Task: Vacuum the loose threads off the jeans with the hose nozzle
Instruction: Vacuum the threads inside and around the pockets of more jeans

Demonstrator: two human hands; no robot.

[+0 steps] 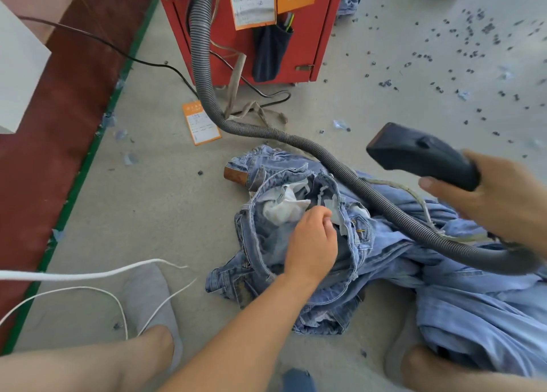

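Light blue jeans lie crumpled on the concrete floor, the waistband turned open with white pocket lining showing. My left hand reaches into the open waist and pinches the lining and denim there. My right hand holds the black vacuum nozzle in the air, above and to the right of the jeans, its flat mouth pointing left. A grey ribbed hose runs from the red machine across the jeans toward the nozzle.
A red vacuum cabinet stands at the back with a black cable beside it. An orange tag lies on the floor. Dark scraps litter the right. White cords cross my left leg. More denim is piled at right.
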